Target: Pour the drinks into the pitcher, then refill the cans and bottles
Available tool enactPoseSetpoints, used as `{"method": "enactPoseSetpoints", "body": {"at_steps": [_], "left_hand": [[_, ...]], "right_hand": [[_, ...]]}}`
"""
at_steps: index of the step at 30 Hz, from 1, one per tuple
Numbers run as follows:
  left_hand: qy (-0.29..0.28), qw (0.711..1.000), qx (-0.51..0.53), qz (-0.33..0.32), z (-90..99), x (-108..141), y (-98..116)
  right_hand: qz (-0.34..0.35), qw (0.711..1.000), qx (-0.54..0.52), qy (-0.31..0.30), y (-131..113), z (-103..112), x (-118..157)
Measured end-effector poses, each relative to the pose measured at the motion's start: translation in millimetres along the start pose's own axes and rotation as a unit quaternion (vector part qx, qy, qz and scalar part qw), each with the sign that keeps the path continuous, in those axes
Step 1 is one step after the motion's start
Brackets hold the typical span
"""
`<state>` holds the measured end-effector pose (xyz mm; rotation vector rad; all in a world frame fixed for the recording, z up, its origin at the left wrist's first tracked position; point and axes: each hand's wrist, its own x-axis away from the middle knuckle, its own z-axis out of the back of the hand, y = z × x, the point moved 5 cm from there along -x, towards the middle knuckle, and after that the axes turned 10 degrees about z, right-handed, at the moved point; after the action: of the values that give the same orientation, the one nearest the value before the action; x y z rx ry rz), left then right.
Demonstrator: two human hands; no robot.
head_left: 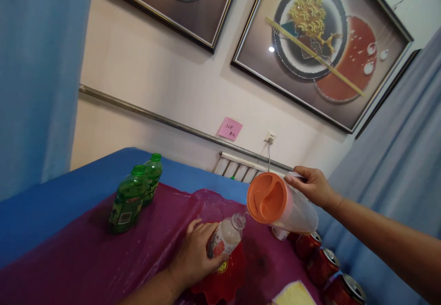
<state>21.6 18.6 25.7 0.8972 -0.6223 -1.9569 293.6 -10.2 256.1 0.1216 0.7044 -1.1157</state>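
My left hand (198,252) is wrapped round a small clear bottle (227,238) with a printed label and an uncapped mouth. The bottle leans to the right above a red scalloped dish (227,279). Up and to the right, my right hand (312,185) grips the handle of a translucent pitcher (299,211) with an orange lid (267,198). The pitcher is tipped nearly on its side, its lid end toward the bottle's mouth with a small gap between them. Whether liquid is flowing is too small to tell.
Two green bottles (127,199) stand at the left on purple plastic sheeting (103,250) over a blue surface (99,176). Several red cans (324,266) line the right edge. A yellow cloth or paper (294,294) lies at the front. Blue curtains (37,80) hang at both sides.
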Motion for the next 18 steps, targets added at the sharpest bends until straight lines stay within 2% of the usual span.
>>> {"method": "enactPoseSetpoints", "body": {"at_steps": [9, 18], "left_hand": [[-0.015, 1.000, 0.003, 0.000, -0.9, 0.3, 0.8], [0.005, 1.000, 0.011, -0.007, -0.8, 0.3, -1.6]], "right_hand": [[0.001, 1.000, -0.012, 0.003, -0.9, 2.1, -0.8], [-0.005, 1.000, -0.012, 0.009, -0.4, 4.0, 0.1]]}}
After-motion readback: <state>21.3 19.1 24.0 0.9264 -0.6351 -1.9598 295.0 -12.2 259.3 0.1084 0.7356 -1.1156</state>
